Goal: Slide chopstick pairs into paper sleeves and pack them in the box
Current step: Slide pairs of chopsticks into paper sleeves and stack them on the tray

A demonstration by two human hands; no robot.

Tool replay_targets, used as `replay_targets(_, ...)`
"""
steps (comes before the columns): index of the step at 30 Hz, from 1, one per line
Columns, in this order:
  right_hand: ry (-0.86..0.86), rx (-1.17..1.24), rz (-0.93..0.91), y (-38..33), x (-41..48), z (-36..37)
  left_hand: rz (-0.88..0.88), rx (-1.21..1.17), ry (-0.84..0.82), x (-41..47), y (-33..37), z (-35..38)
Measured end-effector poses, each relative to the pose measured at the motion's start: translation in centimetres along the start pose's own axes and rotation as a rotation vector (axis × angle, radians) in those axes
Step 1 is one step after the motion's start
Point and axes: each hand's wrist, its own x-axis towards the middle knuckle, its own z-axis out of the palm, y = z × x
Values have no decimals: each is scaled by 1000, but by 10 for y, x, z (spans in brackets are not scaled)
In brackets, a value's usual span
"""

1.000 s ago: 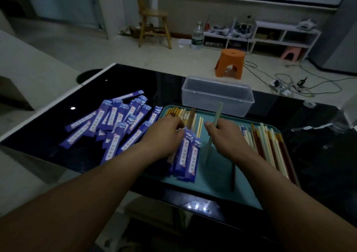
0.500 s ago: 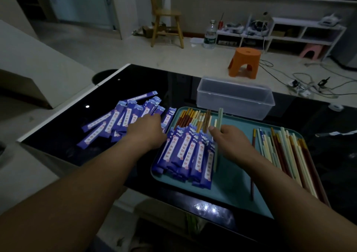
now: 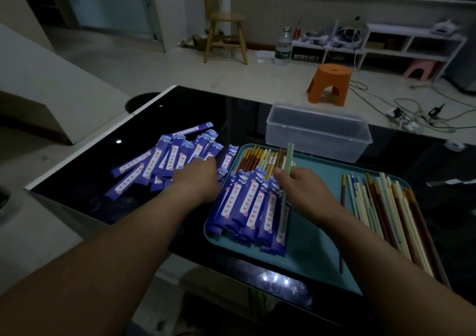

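A black glass table (image 3: 98, 207) carries a teal tray (image 3: 314, 253), with the clear box (image 3: 316, 134) just behind it. The right hand (image 3: 306, 188) pinches pale green chopsticks (image 3: 289, 155) over the filled sleeves (image 3: 247, 207). The left hand (image 3: 198, 178) rests on the empty sleeves (image 3: 159, 160); I cannot tell its grip. Loose chopsticks (image 3: 386, 212) lie on the tray's right.

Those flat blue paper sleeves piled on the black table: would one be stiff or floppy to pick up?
Probably floppy and very light: the sleeves look flat and thin. They likely slide easily, since the table looks glossy. Lying overlapped, several may drag along together.
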Motion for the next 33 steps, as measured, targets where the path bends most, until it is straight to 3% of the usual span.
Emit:
replay_targets(3, 58, -22, -21, 2, 2, -5, 6, -164, 28, -2, 3, -9)
replay_targets(7, 134, 138, -8, 3, 0, -20, 163, -464, 78, -15, 31, -35)
replay_targets(11, 167, 462, 46, 4, -3, -42, 216, -1063, -281, -30, 67, -40)
replay_targets(14, 170, 705, 68, 7, -3, -58, 162, -1280, -571, -36, 82, -32)
replay_targets(19, 136, 907, 15, 18, -5, -71, 133, -1281, -784, -37, 89, -19)
replay_targets(27, 173, 903, 12, 20, -3, -69, 157, -1319, -911, -43, 88, -23)
replay_targets(33, 154, 885, 33, 26, -6, -70, 247, -1190, -979, -41, 84, -23)
